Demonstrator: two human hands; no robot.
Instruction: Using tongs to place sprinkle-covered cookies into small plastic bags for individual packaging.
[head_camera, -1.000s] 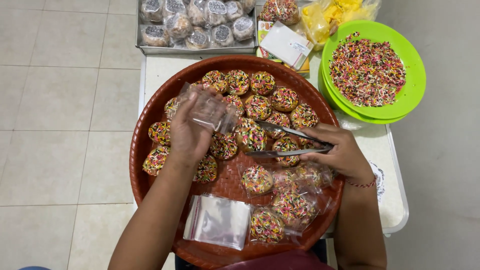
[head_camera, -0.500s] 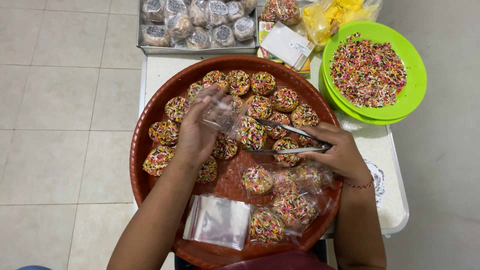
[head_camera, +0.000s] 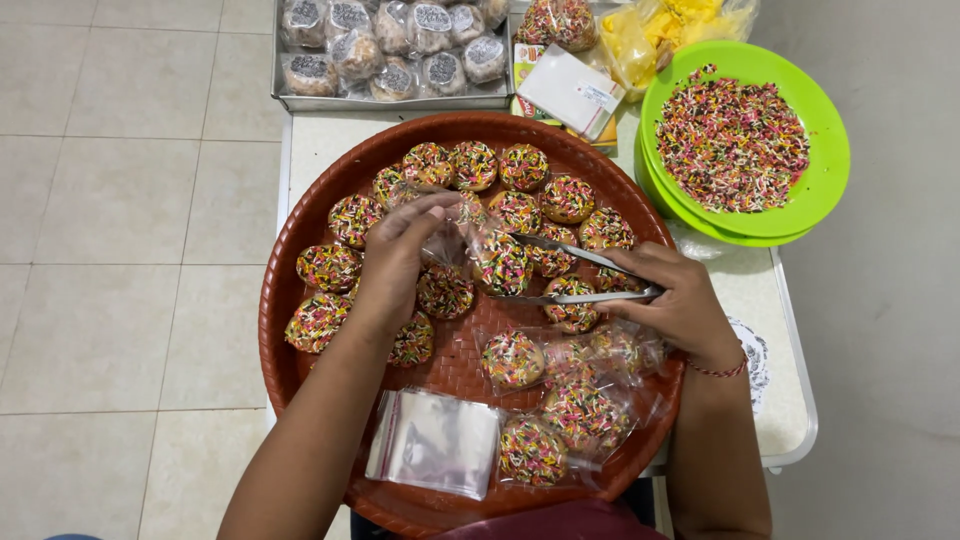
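Note:
A round reddish-brown woven tray (head_camera: 300, 330) carries several sprinkle-covered doughnuts. My left hand (head_camera: 395, 262) holds a small clear plastic bag (head_camera: 452, 235) open above the tray's middle. My right hand (head_camera: 678, 300) grips metal tongs (head_camera: 575, 275), whose tips clasp a sprinkled doughnut (head_camera: 503, 264) right at the bag's mouth. Several doughnuts in clear bags (head_camera: 580, 400) lie at the tray's near right. A stack of empty clear bags (head_camera: 435, 442) lies at the near edge.
A green plate of coloured sprinkles (head_camera: 740, 140) stands at the right. A metal tray of wrapped pastries (head_camera: 395, 50) sits at the back, with yellow packets (head_camera: 650, 35) beside it. The small white table (head_camera: 780, 400) stands on a tiled floor (head_camera: 120, 200).
My left hand has shifted the clear bag slightly right toward the tongs. The tongs have brought the doughnut up to the bag's opening.

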